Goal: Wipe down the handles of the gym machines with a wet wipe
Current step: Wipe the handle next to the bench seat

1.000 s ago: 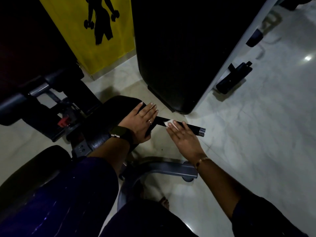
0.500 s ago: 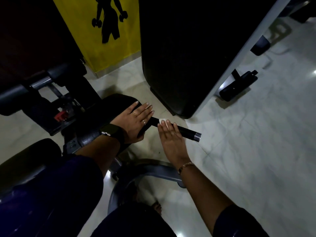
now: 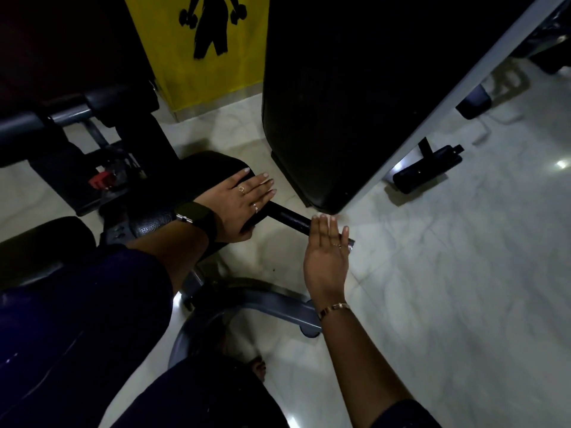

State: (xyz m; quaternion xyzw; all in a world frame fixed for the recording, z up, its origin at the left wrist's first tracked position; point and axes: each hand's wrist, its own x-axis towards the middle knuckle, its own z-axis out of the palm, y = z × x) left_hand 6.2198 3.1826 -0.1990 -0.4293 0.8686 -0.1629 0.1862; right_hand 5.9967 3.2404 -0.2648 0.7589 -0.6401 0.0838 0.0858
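no brand, label or readable writing shows anywhere; the only marking is a black figure lifting dumbbells painted on the yellow panel (image 3: 197,41) at the far left of the scene.

the handle (image 3: 289,218) is a black bar with a metal end cap. its long axis runs from the far left, where it meets the black seat pad (image 3: 204,171), down toward the near right, and its free capped end points right, out over the pale marble floor (image 3: 448,273).

the left hand (image 3: 244,205) lies flat with fingers stretched out, palm down on the right edge of the seat pad and over the inner end of the handle, not gripping anything. it wears two rings, and a dark watch (image 3: 196,216) sits on the wrist.

the right hand (image 3: 326,257) is laid over the outer end of the handle, fingers straight and together, pressing on it rather than curled round it. a sliver of white at the fingertips may be the wet wipe; i cannot tell for sure. a gold bracelet (image 3: 335,308) circles that wrist.

a large dark upholstered pad (image 3: 340,103) stands just beyond the handle.
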